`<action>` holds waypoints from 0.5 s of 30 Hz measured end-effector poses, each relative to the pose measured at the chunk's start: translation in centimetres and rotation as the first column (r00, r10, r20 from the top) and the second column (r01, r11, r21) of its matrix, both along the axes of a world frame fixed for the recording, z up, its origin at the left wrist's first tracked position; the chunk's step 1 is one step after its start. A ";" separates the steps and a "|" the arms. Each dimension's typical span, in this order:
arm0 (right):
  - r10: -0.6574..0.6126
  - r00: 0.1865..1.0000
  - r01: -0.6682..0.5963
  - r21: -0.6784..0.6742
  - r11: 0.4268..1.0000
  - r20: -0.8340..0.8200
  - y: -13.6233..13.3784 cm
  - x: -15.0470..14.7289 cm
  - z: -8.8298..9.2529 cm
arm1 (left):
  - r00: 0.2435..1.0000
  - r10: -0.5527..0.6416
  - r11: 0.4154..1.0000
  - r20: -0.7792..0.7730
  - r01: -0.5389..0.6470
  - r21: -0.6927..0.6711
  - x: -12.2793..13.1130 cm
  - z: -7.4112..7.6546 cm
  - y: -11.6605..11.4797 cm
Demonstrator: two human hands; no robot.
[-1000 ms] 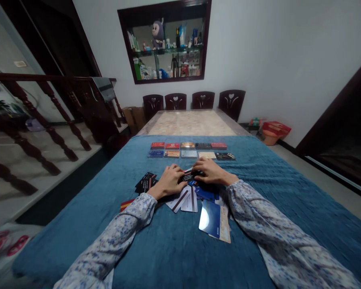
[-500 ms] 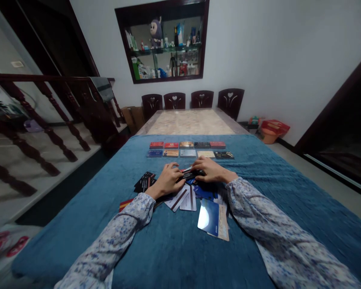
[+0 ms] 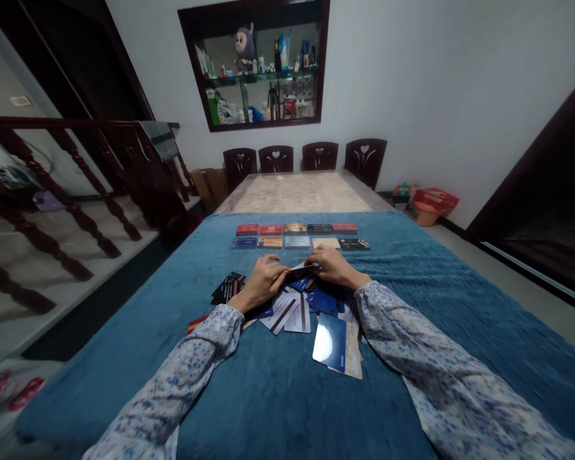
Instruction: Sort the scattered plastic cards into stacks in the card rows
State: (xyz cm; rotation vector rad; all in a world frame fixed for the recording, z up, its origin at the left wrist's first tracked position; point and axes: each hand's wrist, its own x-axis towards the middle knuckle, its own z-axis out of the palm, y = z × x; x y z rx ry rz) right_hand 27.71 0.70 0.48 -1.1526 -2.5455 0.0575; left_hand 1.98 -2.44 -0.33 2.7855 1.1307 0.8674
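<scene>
Between my hands a thin stack of cards (image 3: 301, 266) is held tilted just above a loose pile. My left hand (image 3: 267, 278) pinches its left end, and my right hand (image 3: 330, 263) grips its right end; the exact number of cards is hidden. Beneath them lie scattered cards: blue cards (image 3: 326, 303), white cards with dark stripes (image 3: 297, 316) and black cards (image 3: 228, 287) to the left. Nearer to me, a shiny blue card (image 3: 329, 342) overlaps a beige card (image 3: 354, 358). A red and yellow card (image 3: 196, 324) shows partly beside my left sleeve.
Beyond my hands, two rows of neat card stacks include a red stack (image 3: 247, 229) and a black stack (image 3: 355, 244). They rest on a blue cloth (image 3: 268, 409) over a stone-topped table (image 3: 297, 191). Several dark chairs (image 3: 366, 160) stand at the far end.
The cards between my hands have tipped up, from a dark face showing to a thin pale edge. My hands stay close together over the pile. The view has shifted slightly.
</scene>
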 end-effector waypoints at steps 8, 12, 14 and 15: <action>-0.018 0.994 0.024 0.056 0.998 -0.106 0.1 -0.2 -0.2 | 0.998 -0.007 1.000 0.070 0.009 -0.026 -0.3 0.2 0.2; 0.036 0.977 -0.015 0.103 0.995 -0.212 0.6 -0.2 -0.6 | 0.994 0.006 1.000 0.106 -0.006 -0.004 -0.5 -0.3 0.6; 0.055 0.964 -0.022 0.129 0.991 -0.261 0.7 -0.2 -0.7 | 0.994 0.025 1.000 0.107 -0.025 0.007 -0.6 -0.5 0.8; 0.063 0.958 -0.024 0.140 0.990 -0.281 0.7 -0.2 -0.7 | 0.994 0.035 0.999 0.101 -0.036 0.010 -0.6 -0.6 0.9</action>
